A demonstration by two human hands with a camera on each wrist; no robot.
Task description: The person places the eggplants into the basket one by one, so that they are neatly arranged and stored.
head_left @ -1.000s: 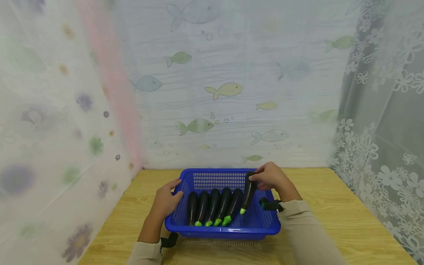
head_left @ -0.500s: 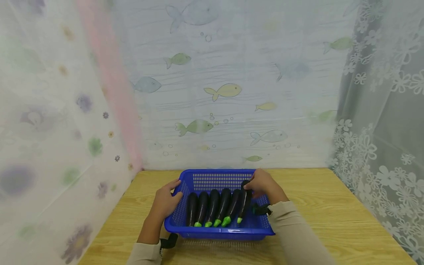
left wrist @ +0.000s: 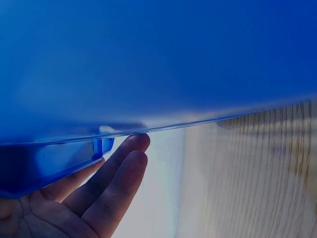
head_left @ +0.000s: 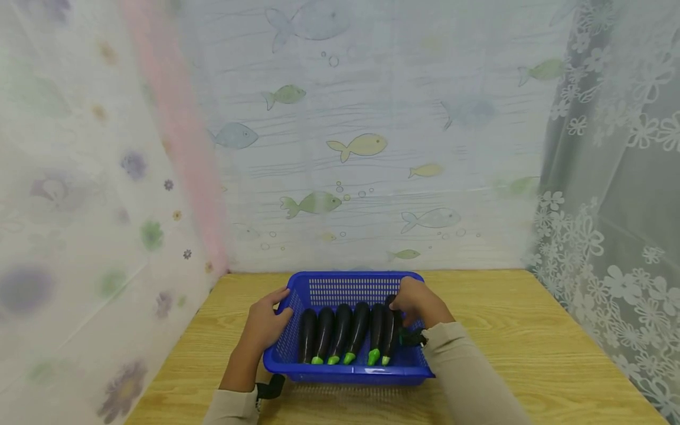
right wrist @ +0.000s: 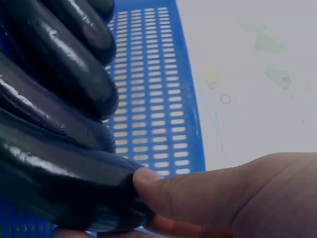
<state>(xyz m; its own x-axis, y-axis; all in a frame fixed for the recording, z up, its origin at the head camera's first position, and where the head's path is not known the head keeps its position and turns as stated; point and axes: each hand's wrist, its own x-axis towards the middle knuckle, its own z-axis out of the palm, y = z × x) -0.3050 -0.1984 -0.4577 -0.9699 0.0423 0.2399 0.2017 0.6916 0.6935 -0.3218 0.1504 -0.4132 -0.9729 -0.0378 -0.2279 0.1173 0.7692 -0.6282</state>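
A blue plastic basket with slotted walls holds a row of dark, glossy eggplants, their green stem ends toward the near side. At the row's right end, my right hand pinches the blunt far end of the last eggplant. The right wrist view has my thumb on top of that eggplant and fingers partly hidden beneath it. It lies against its neighbour. My left hand grips the basket's left rim; the left wrist view shows fingers under the rim.
The basket stands on a light wood-grain table. A fish-print curtain hangs behind it, with a flowered sheet on the left and a lacy curtain on the right. Black straps circle both wrists.
My right hand has lowered the eggplant into the basket and moved it left, beside the row. The neighbouring eggplant's stem end has shifted right. My left hand stays on the rim.
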